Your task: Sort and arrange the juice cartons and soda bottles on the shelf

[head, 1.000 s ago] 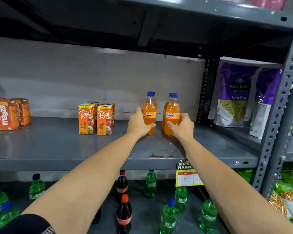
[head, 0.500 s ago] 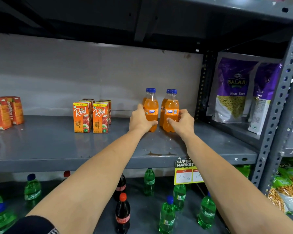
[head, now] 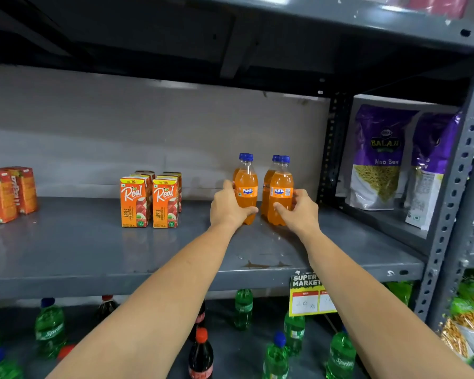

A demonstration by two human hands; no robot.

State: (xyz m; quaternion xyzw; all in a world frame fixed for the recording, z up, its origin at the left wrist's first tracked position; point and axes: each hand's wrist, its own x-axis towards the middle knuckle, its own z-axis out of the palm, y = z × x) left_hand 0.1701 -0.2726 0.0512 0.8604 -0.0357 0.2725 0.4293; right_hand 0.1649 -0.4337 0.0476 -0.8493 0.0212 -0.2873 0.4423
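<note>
On the right half of the grey shelf (head: 93,255), your left hand (head: 227,207) and right hand (head: 298,212) each wrapped a front Fanta bottle (head: 246,187), fingers closed round. Risk: pushed back, each likely topples the rear bottle (head: 268,181) just behind.

Arms: both bare, extended forward, converging.
Left hand (head: 228,207): palm inward, fingers curled, thumb (head: 249,210) wrapped in front.
Right hand (head: 298,212): mirrored, fingers curled, thumb forward.
</note>
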